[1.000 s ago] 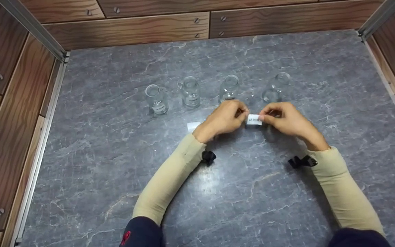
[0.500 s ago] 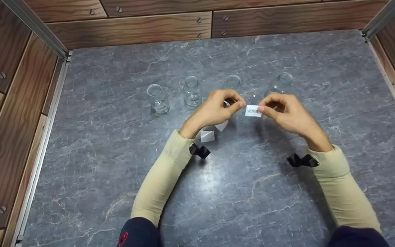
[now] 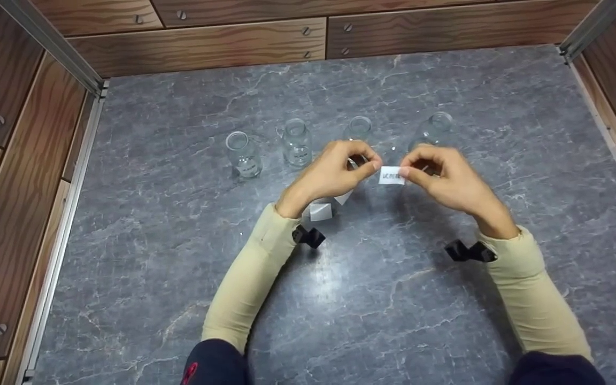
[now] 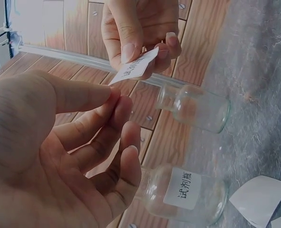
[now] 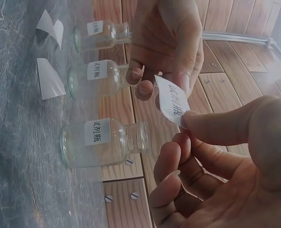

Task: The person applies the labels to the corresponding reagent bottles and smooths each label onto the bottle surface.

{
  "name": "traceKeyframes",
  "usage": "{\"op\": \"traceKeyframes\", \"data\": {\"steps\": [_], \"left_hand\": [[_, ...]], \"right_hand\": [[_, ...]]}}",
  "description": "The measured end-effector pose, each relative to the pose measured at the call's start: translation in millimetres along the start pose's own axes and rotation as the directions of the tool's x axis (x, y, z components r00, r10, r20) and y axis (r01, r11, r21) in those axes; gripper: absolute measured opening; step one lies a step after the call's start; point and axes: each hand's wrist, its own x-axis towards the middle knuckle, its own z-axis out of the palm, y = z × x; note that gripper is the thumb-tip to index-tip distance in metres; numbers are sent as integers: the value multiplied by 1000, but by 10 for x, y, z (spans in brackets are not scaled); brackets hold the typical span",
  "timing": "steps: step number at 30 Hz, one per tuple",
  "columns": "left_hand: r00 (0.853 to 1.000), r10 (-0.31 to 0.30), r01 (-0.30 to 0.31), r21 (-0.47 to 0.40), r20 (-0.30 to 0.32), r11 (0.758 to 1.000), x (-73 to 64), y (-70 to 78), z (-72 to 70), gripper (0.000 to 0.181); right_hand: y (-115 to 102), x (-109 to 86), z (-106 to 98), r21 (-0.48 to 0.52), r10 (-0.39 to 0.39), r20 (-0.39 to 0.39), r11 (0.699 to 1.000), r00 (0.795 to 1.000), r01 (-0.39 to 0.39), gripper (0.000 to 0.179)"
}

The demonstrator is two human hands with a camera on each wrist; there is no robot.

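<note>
A small white label (image 3: 392, 175) with printed black characters is held up between both hands above the table. My right hand (image 3: 449, 179) pinches its right end between thumb and index finger. At the opposite edge, the thumb and index fingertips of my left hand (image 3: 329, 174) meet on a corner. Several clear glass bottles stand upright in a row behind the hands. Labels show on the leftmost bottle (image 3: 244, 155), the second bottle (image 3: 297, 144) and the third bottle (image 5: 100, 135). The rightmost bottle (image 4: 200, 108) shows no label; my right hand partly hides it in the head view.
Curled pieces of white paper, one scrap (image 3: 321, 212) and another scrap (image 3: 343, 197), lie by my left wrist. The grey marbled table (image 3: 372, 310) is bordered by wood-patterned panels (image 3: 195, 48) at the back and sides.
Both hands have lifted slightly with the label, moving away from the table's near side. My left hand has shifted a little left, and the paper scraps by its wrist show more.
</note>
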Motion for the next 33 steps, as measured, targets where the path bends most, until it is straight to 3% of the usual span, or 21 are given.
{"op": "traceKeyframes", "data": {"steps": [6,16,23,33], "left_hand": [[1000,-7,7,-2,2,1000,-5,-1,-18,18],[1000,-1,0,70,14,998,-8,2,-2,16],[999,29,-32,111,32,993,-4,-3,9,15],[999,51,-51,31,18,998,8,-48,6,14]], "right_hand": [[1,7,21,-31,-12,-4,999,1000,12,5],[6,17,47,-45,1,-14,999,1000,-1,5],[6,9,48,-64,-5,-18,998,1000,4,5],[-24,0,25,-55,-2,-38,998,999,0,6]]}}
